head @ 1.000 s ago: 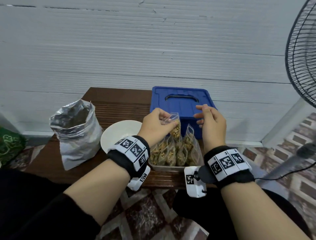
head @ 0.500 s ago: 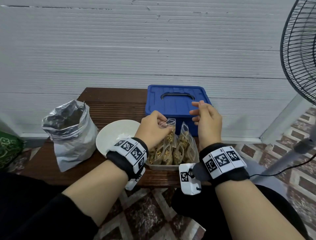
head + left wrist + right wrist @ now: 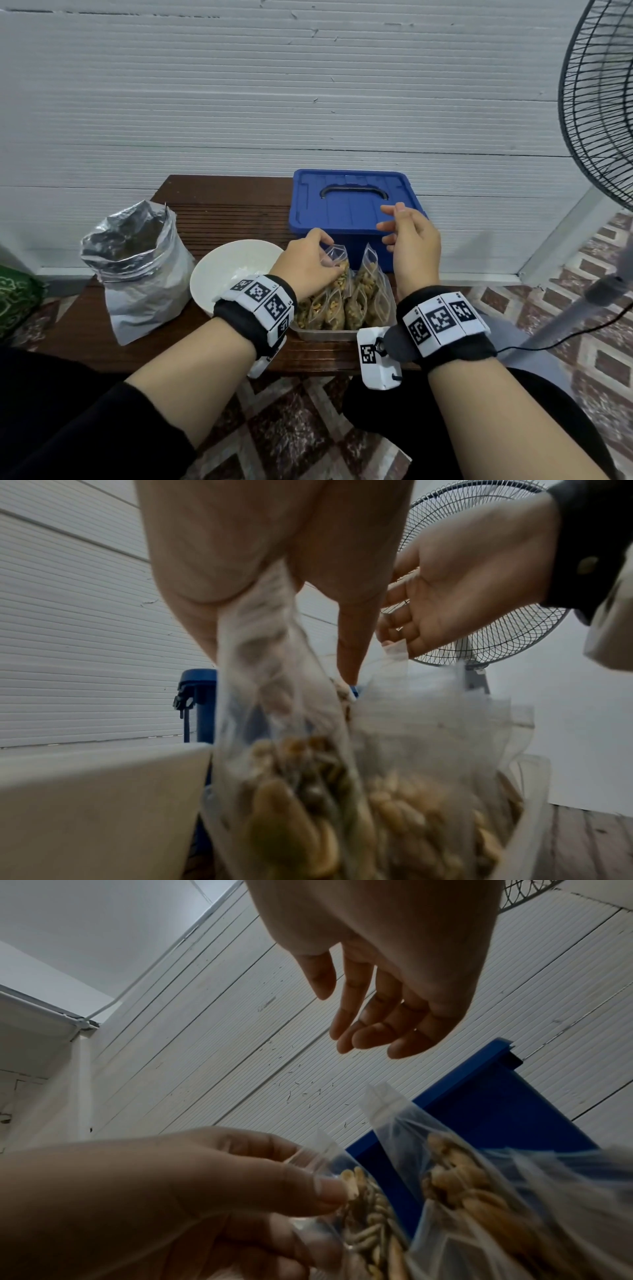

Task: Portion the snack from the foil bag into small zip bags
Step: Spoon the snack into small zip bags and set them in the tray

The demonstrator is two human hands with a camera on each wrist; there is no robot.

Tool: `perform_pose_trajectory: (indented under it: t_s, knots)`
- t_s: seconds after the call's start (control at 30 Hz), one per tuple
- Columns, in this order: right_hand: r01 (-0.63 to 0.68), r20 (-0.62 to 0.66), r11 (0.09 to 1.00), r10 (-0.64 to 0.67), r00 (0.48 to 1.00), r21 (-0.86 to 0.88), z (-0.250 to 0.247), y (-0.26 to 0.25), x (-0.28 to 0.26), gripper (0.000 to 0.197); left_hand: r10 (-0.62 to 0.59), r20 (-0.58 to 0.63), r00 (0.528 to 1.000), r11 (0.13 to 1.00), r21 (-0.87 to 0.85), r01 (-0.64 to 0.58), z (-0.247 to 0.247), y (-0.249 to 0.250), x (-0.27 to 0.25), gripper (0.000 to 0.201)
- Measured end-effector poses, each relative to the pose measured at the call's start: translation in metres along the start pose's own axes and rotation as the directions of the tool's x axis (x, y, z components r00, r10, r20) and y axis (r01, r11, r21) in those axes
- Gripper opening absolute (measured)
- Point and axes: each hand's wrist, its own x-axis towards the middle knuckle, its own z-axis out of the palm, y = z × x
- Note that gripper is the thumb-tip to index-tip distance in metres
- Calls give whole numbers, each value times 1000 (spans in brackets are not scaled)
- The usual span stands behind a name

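Pinching the top of a filled zip bag (image 3: 337, 262), my left hand (image 3: 308, 265) holds it upright among the other filled bags (image 3: 346, 303) in the clear tray (image 3: 327, 334). Just right of that tray my right hand (image 3: 412, 245) hovers, fingers loosely spread and holding nothing. Left of the tray sits the white bowl (image 3: 222, 270); farther left stands the open foil bag (image 3: 137, 260). Behind the tray is the blue box (image 3: 349, 205).

Filled zip bag (image 3: 337, 265) upright among tray's filled bags (image 3: 346, 301).
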Motion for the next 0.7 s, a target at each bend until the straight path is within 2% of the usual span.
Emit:
perform_pose_trajectory:
  t_s: [0.17, 0.37, 0.5, 0.57, 0.63, 0.7]
  knots:
    - [-6, 11, 1000, 6, 1000, -17, 5, 0, 0, 26, -32, 48, 998, 997, -71, 36, -10, -3, 1, 60]
    - [-8, 72, 999, 11, 997, -53, 16, -1, -4, 27, -122, -63, 991, 986, -124, 113, -36, -16, 1, 43]
    - [11, 105, 996, -1, 994, -93, 22, -1, -6, 27, -189, -137, 972, 981, 14, 192, -56, -43, 3, 20]
    - [19, 129, 994, -5, 992, -108, 26, -2, -8, 27, -238, -128, 963, 962, 103, 251, -65, -61, 1, 14]
    - [35, 148, 993, -18, 989, -116, 29, -2, -10, 27, -287, -65, 956, 937, 187, 294, -69, -76, -3, 23]
    - [50, 162, 991, -30, 986, -122, 32, -3, -11, 27, -327, 32, 944, 911, 277, 306, -68, -86, -7, 45]
